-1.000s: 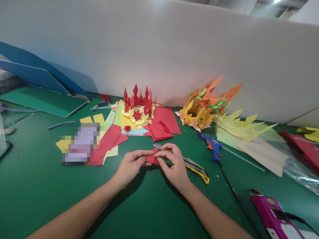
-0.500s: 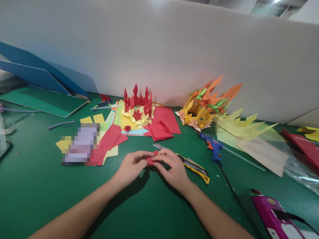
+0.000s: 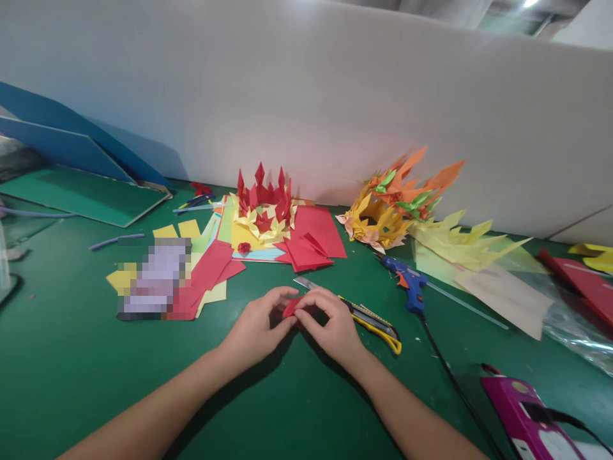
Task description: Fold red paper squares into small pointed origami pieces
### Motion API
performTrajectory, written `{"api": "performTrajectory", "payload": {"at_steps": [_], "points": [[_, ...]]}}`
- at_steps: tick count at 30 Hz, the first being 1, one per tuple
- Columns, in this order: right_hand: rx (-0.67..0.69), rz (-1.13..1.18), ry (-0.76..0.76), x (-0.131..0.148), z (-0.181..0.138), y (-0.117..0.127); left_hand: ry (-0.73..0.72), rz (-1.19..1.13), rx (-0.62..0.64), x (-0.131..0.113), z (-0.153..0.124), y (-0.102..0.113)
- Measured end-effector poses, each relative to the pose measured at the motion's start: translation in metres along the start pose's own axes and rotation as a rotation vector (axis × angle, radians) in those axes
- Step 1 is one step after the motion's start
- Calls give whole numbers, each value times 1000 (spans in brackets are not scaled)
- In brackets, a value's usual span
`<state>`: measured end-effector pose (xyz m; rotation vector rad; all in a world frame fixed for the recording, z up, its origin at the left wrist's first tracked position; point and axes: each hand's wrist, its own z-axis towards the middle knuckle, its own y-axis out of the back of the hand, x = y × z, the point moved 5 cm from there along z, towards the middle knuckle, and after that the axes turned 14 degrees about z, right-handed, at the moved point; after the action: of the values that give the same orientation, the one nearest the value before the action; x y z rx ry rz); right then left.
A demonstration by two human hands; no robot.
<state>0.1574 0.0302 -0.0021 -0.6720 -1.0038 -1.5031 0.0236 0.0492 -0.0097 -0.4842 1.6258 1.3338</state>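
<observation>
A small folded piece of red paper (image 3: 290,308) is between my two hands, low over the green table. My left hand (image 3: 258,322) has its fingers curled around the paper's left side, thumb below. From the right, my right hand (image 3: 330,322) pinches the paper between thumb and fingers, which hide part of it. Just behind and beside my right hand lies a yellow utility knife (image 3: 376,324) with its blade out. Beyond the hands, a red and pale yellow paper crown (image 3: 265,204) stands on coloured sheets, with a small red paper flower (image 3: 244,247) in front.
A blue glue gun (image 3: 407,281) lies to the right, its cable running to a purple power strip (image 3: 531,415). Orange and yellow paper crowns (image 3: 383,217) stand behind it. Red paper strips (image 3: 205,275) and a blurred-out phone-like object (image 3: 156,278) lie left. A white partition (image 3: 306,96) rises behind.
The red paper has turned and tilted between my fingers. My left fingers have lifted and curled, and the left thumb has shifted right. Other things stay in place.
</observation>
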Motion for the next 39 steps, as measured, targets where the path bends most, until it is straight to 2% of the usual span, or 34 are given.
{"api": "performTrajectory", "payload": {"at_steps": [10,22,26,29,32,35,39], "points": [[-16,-2,-110,-6,-1,-3,87,-42,-16,5,0,-2],[-39,10,-115,-7,-1,-4,126,-179,-31,2,-1,-5],[-64,27,-105,-5,-1,-3,153,-280,-11,2,0,-5],[-147,38,-93,-8,-1,1,199,-338,-7,4,1,-5],[-241,171,-198,-20,-2,4,223,-334,-27,6,1,-4],[-178,380,-343,-29,-3,-2,258,-324,-26,7,1,-4],[-186,388,-330,-24,-3,-1,271,-327,9,7,1,-7]]}}
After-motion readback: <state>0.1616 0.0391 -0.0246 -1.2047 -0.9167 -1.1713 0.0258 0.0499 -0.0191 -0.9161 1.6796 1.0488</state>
